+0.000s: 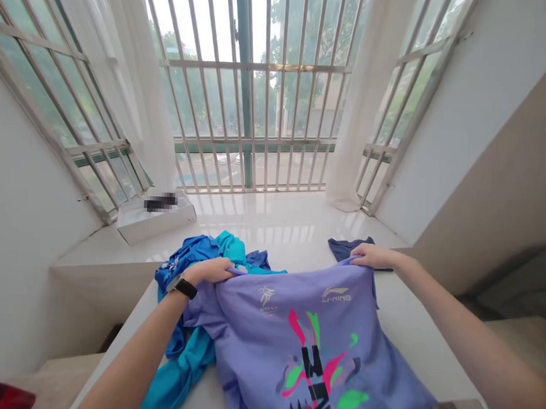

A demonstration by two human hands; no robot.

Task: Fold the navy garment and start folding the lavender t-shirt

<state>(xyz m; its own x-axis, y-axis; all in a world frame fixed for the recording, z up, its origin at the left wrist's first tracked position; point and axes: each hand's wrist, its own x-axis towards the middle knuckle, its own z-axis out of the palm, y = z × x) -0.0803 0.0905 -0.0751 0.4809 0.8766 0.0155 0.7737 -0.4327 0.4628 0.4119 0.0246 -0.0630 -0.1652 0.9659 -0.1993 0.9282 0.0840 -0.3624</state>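
Note:
A purple T-shirt (258,330) with a bright pink, green and black print hangs spread between my two hands, its front facing me. My left hand (211,270), with a watch on the wrist, is closed on one shoulder by the collar. On the other shoulder my right hand (371,256) has its fingers closed too. The lower part of the shirt runs out of view at the bottom. Behind and left of it lies a heap of blue clothes (187,255) with a turquoise garment (231,246). A dark navy folded cloth (341,248) lies just behind my right hand.
The white sill (263,222) runs along a barred window (259,95). At its left stands a white box (163,221) with a blurred dark patch on top. White curtains (348,141) hang at both sides. Something red (2,394) shows at lower left.

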